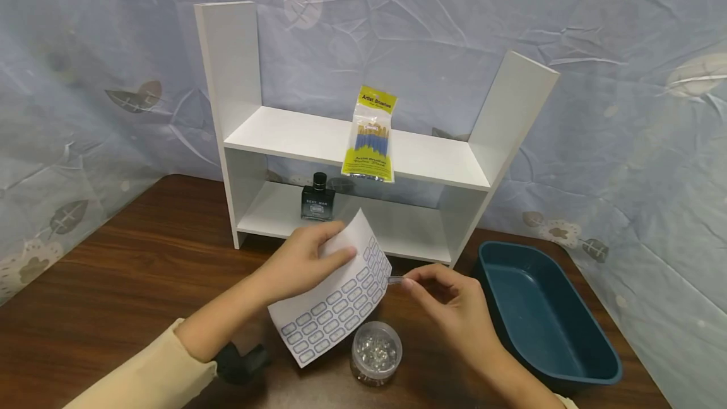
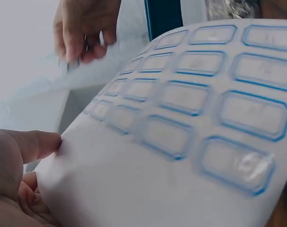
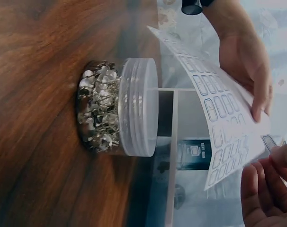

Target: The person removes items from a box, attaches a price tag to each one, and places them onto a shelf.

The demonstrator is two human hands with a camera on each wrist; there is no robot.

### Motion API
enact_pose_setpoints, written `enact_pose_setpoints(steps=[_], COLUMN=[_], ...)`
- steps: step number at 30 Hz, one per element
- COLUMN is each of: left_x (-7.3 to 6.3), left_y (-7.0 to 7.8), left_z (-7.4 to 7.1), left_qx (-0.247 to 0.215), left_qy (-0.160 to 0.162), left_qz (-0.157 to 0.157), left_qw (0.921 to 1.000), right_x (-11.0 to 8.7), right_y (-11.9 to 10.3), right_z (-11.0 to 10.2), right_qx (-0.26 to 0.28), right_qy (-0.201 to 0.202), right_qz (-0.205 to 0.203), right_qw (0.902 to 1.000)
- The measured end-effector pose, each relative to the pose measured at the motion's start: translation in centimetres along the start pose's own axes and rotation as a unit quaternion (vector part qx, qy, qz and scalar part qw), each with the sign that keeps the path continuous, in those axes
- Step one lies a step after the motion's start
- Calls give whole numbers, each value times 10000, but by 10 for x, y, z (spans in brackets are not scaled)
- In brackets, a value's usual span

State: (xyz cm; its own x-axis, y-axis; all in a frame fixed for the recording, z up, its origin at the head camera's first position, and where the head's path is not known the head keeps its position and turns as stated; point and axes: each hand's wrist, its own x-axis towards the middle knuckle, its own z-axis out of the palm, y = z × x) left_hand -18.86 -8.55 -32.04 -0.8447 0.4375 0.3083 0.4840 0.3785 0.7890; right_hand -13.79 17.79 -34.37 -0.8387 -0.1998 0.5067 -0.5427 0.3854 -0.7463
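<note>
My left hand (image 1: 309,260) grips a white sheet of blue-bordered sticker labels (image 1: 341,302) by its upper edge, thumb on the printed face. The sheet bows and tilts above the table. Just off its right edge, my right hand (image 1: 454,302) pinches a single small label (image 1: 396,279) between thumb and forefinger; the same label (image 3: 268,142) shows at the fingertips in the right wrist view. Below the sheet stands a round clear jar (image 1: 377,353) with a lid, full of shiny metal pins, seen from the side in the right wrist view.
A white two-tier shelf (image 1: 431,160) stands behind, bearing a pack of artist brushes (image 1: 370,134) above and a dark perfume bottle (image 1: 317,199) below, both with a label. On the right is a teal bin (image 1: 551,314). A black object (image 1: 241,363) lies by the left sleeve.
</note>
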Motion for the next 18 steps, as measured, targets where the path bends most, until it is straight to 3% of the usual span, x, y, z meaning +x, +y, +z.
enact_pose_setpoints(steps=[3,9,14,18], left_x=[-4,-12,-20,-26], left_y=[-10,-29,-45,-54], left_z=[-8,-17,-18,-15], left_qx=[-66,-371,-582,-265], left_qy=[-10,-388,-769,-926], left_qz=[-300,-955,-1143,-1348], left_qw=[9995,9940,9887,9862], right_x=[-2,-8,-14,-18], right_y=[2,2,1,2], right_z=[-1,-3,-4,-3], right_qx=[-24,147,355,490], right_qy=[-100,-235,-274,-285], right_qz=[316,1023,1402,1544], right_qw=[9994,9944,9891,9864])
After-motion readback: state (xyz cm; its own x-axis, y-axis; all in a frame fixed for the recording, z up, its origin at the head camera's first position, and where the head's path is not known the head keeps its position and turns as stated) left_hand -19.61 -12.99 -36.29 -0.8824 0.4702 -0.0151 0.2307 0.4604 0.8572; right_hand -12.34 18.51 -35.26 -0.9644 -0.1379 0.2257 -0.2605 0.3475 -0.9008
